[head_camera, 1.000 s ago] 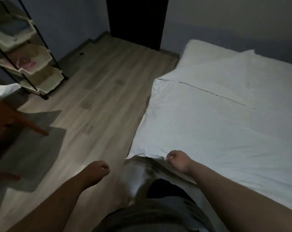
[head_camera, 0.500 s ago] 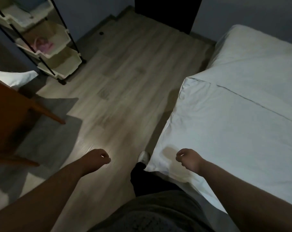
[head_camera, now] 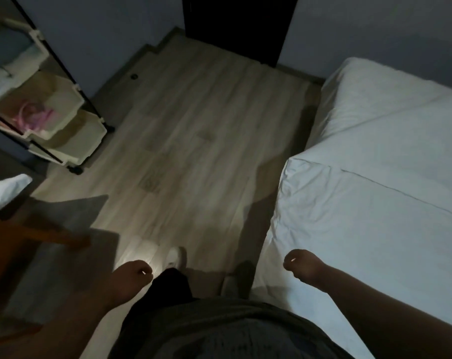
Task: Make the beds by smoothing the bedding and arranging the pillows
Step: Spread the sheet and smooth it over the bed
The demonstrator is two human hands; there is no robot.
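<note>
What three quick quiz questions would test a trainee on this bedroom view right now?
1. True or false: the left hand is over the white fabric-covered bed.
2. The black-framed rack of cream plastic bins stands: A) at the left wall, B) on the bed, C) under the bed.
3. What lies under the right hand?
Key: 1 false, it is over the pale wooden plank floor; 2 A; 3 the bed's near corner.

Bed [head_camera: 375, 229] runs off the right edge, far side unseen; storage rack [head_camera: 72, 143] clipped at the left; wooden furniture [head_camera: 72, 239] just a blur; left hand [head_camera: 131, 275] and right hand [head_camera: 301, 265] curl their fingertips underneath, out of sight
</note>
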